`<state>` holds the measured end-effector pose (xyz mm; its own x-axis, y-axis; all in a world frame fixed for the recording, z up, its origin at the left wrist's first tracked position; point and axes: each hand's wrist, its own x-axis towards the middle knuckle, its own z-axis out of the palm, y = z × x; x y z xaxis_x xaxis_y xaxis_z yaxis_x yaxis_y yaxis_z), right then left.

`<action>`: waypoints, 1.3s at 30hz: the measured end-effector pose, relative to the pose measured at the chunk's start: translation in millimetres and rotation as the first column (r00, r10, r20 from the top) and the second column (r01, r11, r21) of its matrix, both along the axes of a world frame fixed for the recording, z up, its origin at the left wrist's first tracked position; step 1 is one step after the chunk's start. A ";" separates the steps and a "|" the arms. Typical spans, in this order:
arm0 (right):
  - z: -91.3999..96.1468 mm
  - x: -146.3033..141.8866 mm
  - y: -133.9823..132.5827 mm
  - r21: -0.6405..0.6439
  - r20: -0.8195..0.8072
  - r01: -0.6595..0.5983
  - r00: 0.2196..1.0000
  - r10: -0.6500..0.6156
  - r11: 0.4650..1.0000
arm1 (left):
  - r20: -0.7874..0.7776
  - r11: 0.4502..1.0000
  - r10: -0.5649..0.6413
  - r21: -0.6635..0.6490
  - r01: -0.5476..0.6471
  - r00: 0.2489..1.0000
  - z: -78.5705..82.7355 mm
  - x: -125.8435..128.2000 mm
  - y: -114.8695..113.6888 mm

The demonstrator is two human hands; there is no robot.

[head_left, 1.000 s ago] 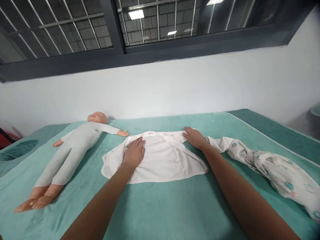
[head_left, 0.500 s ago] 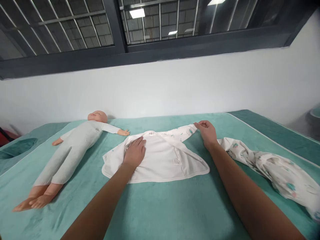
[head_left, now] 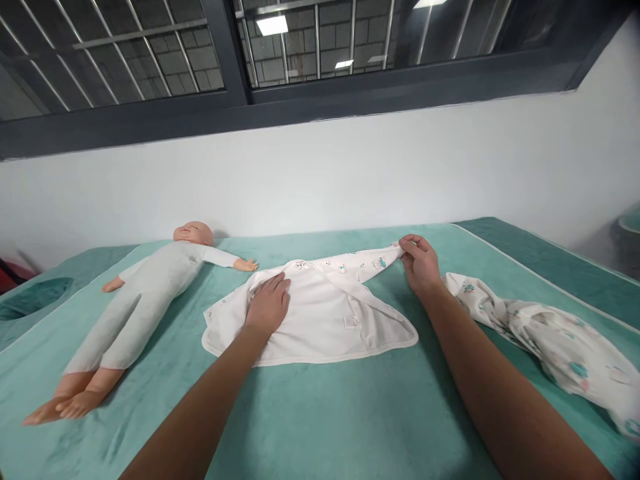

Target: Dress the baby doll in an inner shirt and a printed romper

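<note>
A small white baby shirt (head_left: 320,320) with a sparse printed pattern lies spread on the green cover, its front flap opened toward the right. My left hand (head_left: 270,301) rests flat on the shirt's left half, fingers stretched out. With fingertips pinched, my right hand (head_left: 419,263) holds the cuff of the right sleeve, which is pulled out straight. To the left, a baby doll (head_left: 155,287) in a pale grey-white suit lies on its back, one hand close to the shirt's left shoulder.
Crumpled printed white cloth (head_left: 545,333) lies right of my right forearm. The green cover (head_left: 310,427) spreads over the whole surface, with a darker band at the right. Behind it rises a white wall (head_left: 320,180) below a barred window (head_left: 320,40).
My right hand has moved a little to the right and up, drawing the sleeve longer and straighter. My left hand stays in place on the shirt.
</note>
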<state>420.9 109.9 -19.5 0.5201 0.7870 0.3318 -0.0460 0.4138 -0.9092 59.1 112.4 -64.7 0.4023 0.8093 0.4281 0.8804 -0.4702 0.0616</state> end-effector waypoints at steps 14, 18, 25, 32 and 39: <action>-13.6 12.7 -1.5 -0.362 0.608 0.165 0.788 0.099 0.917 | 0.009 1.000 0.012 0.013 -0.012 1.000 -0.3 0.9 -1.3; -19.0 13.5 14.5 -0.244 0.512 0.076 0.857 0.062 0.967 | 0.008 1.000 0.018 0.024 -0.018 1.000 0.1 1.2 -1.7; -31.9 20.0 46.2 -0.164 0.323 0.105 0.945 -0.047 0.981 | 0.001 1.000 0.030 0.008 -0.030 1.000 2.5 3.3 -1.4; -19.0 30.8 40.9 -0.151 0.191 0.176 0.971 -0.146 0.973 | 0.005 0.999 0.041 0.008 -0.041 0.999 5.8 5.2 -3.4; -14.8 28.0 23.2 -0.316 0.368 0.189 0.928 -0.064 0.930 | 0.009 0.999 0.046 0.016 -0.046 0.999 8.0 6.1 -5.4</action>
